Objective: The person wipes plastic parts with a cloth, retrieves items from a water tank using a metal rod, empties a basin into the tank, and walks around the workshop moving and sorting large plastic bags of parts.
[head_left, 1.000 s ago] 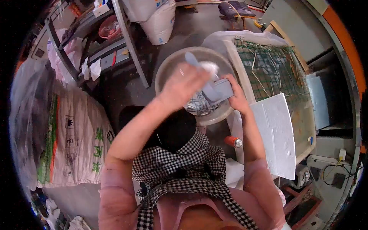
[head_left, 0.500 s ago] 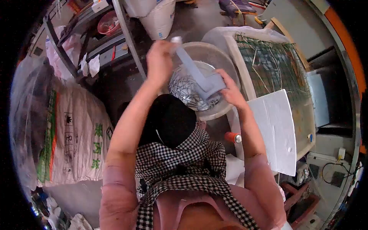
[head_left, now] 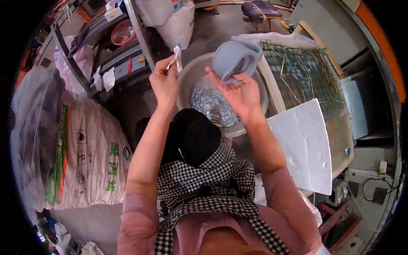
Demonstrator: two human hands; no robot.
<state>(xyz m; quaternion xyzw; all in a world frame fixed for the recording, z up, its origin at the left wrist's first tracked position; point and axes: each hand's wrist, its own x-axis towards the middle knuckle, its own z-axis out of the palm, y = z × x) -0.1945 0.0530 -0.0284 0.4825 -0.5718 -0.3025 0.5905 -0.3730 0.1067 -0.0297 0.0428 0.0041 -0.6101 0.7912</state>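
Observation:
My left hand [head_left: 165, 85] is raised left of the basin, thumb and fingertips pinching a small crumpled white cloth or tissue [head_left: 177, 58]. Over the basin's far right part, my right hand [head_left: 242, 94] holds a hollow grey plastic part [head_left: 224, 57]. It has a rounded wall, an opening facing me and a curved band at its top; its exact kind is unclear. Below both hands stands the large pale round basin [head_left: 183, 85], with many thin grey plastic pieces [head_left: 212, 104] heaped inside.
To the right, a white foam board [head_left: 304, 146] leans by a tub with green netting [head_left: 289, 76]. White sacks [head_left: 176, 27] stand beyond the basin. A metal rack [head_left: 140, 36] and a large woven sack [head_left: 93, 157] are on the left.
The grey part has turned and risen away from me in my right hand. My left hand has drawn back to the left, and the white cloth now shows clearly in it.

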